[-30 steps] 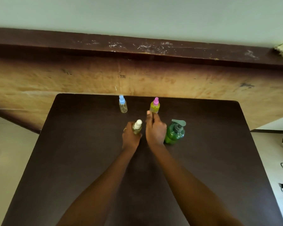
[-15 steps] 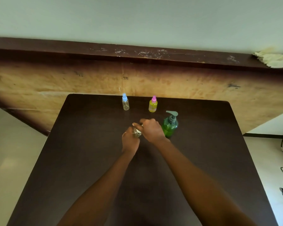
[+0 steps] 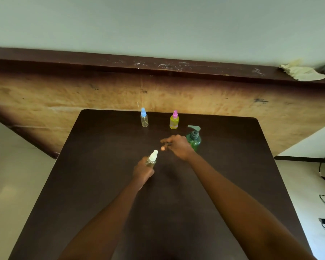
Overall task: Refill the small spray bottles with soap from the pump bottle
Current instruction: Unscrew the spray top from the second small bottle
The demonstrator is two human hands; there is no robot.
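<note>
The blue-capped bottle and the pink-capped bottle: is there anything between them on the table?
Nothing. In the head view only bare dark table shows between the blue-capped bottle and the pink-capped bottle.

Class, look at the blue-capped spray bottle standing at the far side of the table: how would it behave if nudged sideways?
The blue-capped spray bottle looks clear and nearly empty, so probably light. Tall on a narrow base, it would likely tip rather than slide. Its round body might then roll across the smooth table.
</note>
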